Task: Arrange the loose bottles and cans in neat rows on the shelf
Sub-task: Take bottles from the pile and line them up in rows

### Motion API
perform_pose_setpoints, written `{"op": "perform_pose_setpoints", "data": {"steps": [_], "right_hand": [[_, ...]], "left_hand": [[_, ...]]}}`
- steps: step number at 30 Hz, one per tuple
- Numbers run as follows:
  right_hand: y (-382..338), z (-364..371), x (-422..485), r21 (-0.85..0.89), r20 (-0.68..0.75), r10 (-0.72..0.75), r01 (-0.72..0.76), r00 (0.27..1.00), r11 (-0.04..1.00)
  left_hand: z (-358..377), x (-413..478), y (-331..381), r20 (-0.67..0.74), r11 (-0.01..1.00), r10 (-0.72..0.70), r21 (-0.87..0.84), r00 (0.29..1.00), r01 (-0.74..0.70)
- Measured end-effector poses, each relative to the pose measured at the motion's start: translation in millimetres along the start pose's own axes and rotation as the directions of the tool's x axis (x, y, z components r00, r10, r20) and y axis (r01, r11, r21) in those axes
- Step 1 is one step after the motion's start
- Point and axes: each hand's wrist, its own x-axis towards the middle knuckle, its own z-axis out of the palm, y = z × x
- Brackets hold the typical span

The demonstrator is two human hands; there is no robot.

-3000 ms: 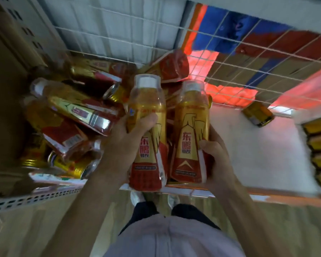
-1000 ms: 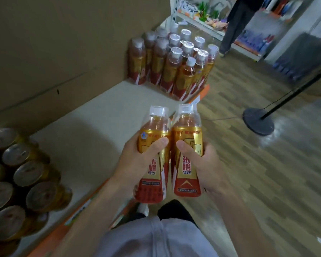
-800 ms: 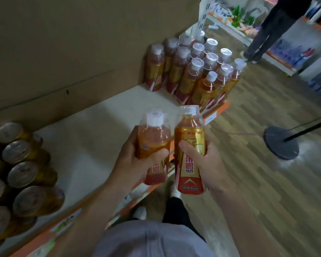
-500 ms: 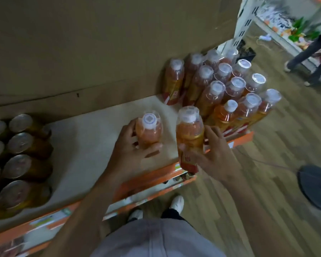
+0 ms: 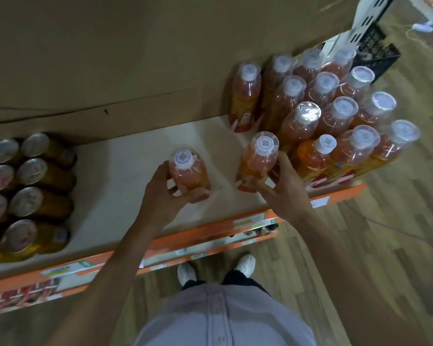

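**A:** The left hand (image 5: 165, 193) was curled round the left bottle (image 5: 188, 173), thumb in front and fingers behind. That bottle stood upright on the shelf (image 5: 125, 171), about mid-depth.

**B:** And the right hand (image 5: 283, 188)?

**A:** Wrapped low round the right bottle (image 5: 259, 158), hard by the block of bottles (image 5: 335, 113) at the shelf's right end. Touching or just apart, I couldn't tell.

**B:** Any room?

**A:** A bare gap lay between the two held bottles. A wider bare stretch ran from the left one to the cans (image 5: 23, 186) at far left. The cardboard wall (image 5: 135, 58) closed the back, and the orange front edge (image 5: 210, 232) ran under both wrists.
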Motion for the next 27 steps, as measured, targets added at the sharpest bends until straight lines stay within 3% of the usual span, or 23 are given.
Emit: {"op": "perform_pose_setpoints", "data": {"steps": [4, 7, 9, 12, 15, 20, 27], "right_hand": [[13, 30, -13, -0.066, -0.180, 0.134, -0.148, 0.974, 0.987], [13, 49, -15, 0.043, -0.249, 0.232, -0.229, 0.940, 0.973], [12, 57, -11, 0.142, -0.279, 0.287, -0.256, 0.916, 0.956], [5, 63, 1, 0.127, -0.327, 0.264, -0.234, 0.908, 0.964], [-5, 63, 20, 0.040, -0.347, 0.218, -0.218, 0.912, 0.975], [-16, 62, 44, -0.058, -0.324, 0.273, -0.307, 0.906, 0.950], [-39, 71, 58, 0.159, -0.314, 0.521, -0.497, 0.794, 0.853]], "left_hand": [[9, -4, -3, -0.067, 1.000, 0.016, -0.012, 0.998, -0.017], [15, -3, -5, -0.085, 0.998, 0.063, -0.019, 0.994, -0.065], [19, -1, -5, -0.065, 0.995, 0.100, 0.005, 0.993, -0.100], [24, 5, -6, -0.054, 0.994, 0.111, 0.008, 0.992, -0.111], [25, 8, -8, -0.045, 0.993, 0.116, 0.025, 0.992, -0.115], [23, 9, -13, -0.017, 0.994, 0.113, 0.009, 0.993, -0.113], [24, 10, -15, -0.018, 0.994, 0.112, 0.015, 0.994, -0.111]]}}
